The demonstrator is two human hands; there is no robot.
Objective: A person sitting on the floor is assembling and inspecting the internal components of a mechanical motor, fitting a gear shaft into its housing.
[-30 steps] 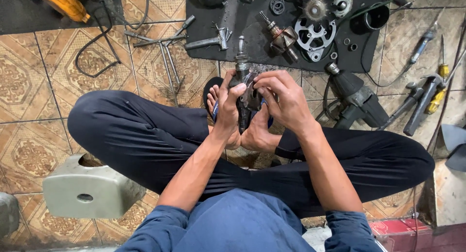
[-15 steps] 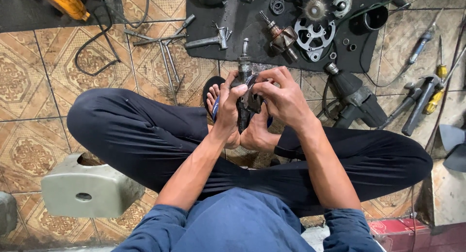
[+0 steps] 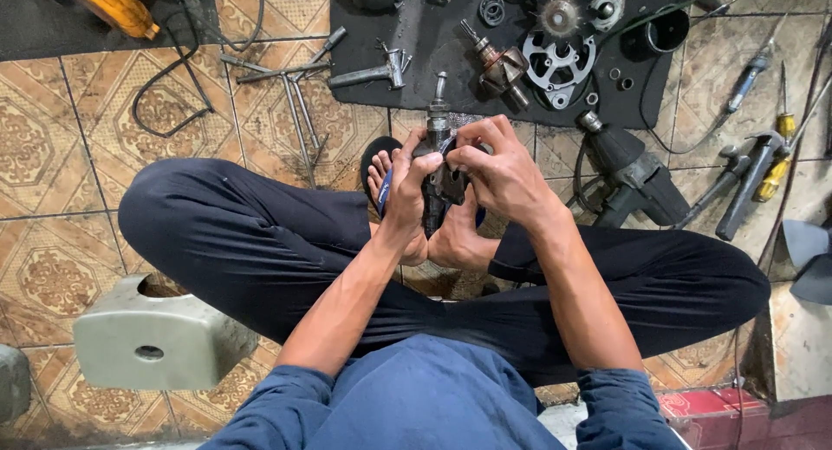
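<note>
1. My left hand (image 3: 407,194) and right hand (image 3: 498,177) both clasp the dark shafted motor part (image 3: 439,168), now raised slightly toward twelve o'clock.
2. Work continues; power drill (image 3: 628,177) lies at three o'clock.

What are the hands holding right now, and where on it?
Both hands, left hand and right hand, grip a dark metal shafted part around its middle body; its shaft end sticks out above.

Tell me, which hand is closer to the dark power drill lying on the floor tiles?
The right hand. It sits just left of the dark power drill in the picture, gripping the metal shaft part. The left hand grips that part's far side.
</note>
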